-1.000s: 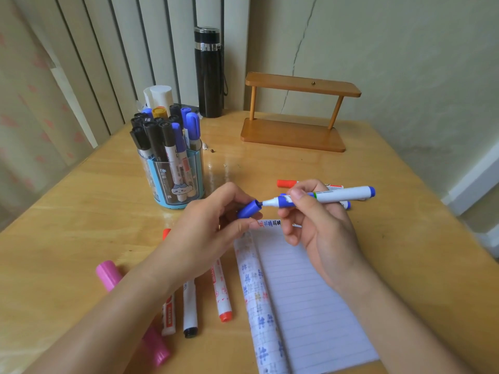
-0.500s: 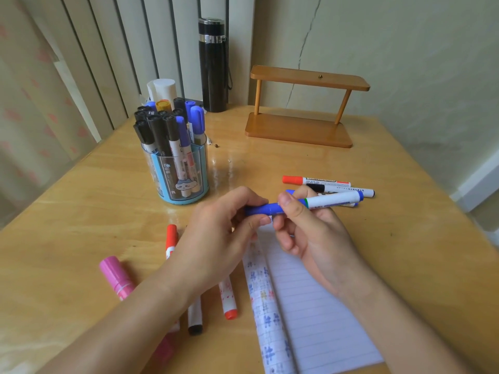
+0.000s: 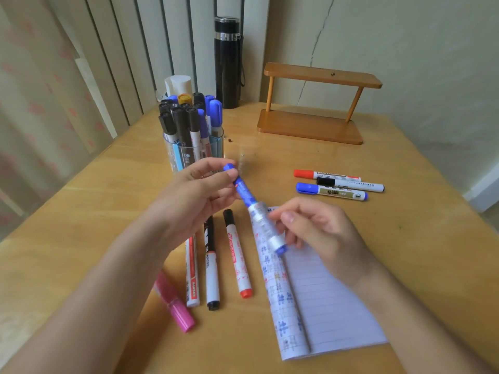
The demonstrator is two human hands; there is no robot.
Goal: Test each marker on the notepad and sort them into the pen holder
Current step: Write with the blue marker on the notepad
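Light: soft, even daylight over my table [image 3: 81,211].
Glare: pale sheen on the wood beyond my blue marker [image 3: 244,191].
Blur: that marker smears.
Edges: wide-angle bowing.

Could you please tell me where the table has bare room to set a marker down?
Bare wood lies left of the pen holder, between the wooden stand and the three markers, and right of the notepad. It is crowded left of it, where four markers lie.

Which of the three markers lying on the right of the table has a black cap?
The middle marker, lying between the red-capped marker and the blue-capped marker.
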